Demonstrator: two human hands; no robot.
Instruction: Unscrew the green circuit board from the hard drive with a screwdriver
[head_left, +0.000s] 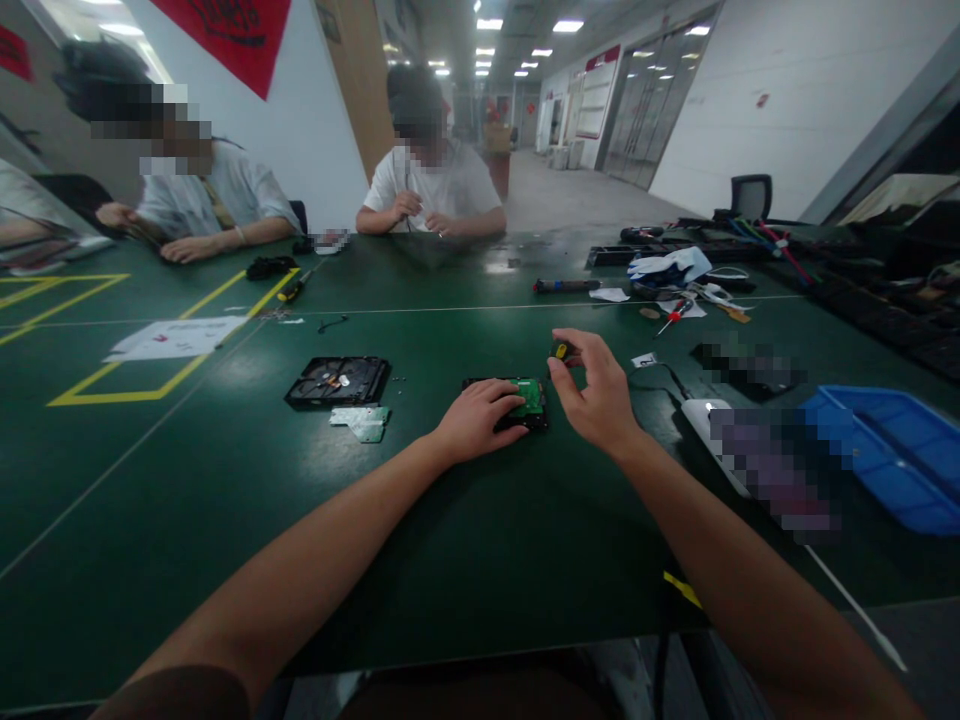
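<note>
My left hand [480,418] lies over a hard drive [541,412], with the fingers on its green circuit board [532,394] and the thumb along the near edge. Just right of the drive, my right hand [592,390] is raised, its fingers closed around a black-and-yellow screwdriver [560,350]. The handle end shows; I cannot make out its shaft or tip. To the left lies a second hard drive [337,382] with its black underside up. A detached circuit board [362,422] rests in front of it, and tiny screws [401,379] are scattered beside it.
A blue tray [892,450] and a white device [716,440] with a cable are on the right. Behind are a dark power driver [566,286], a red screwdriver [675,315] and gloves [671,266]. Paper [176,338] lies left. Two people sit across the green table [450,560].
</note>
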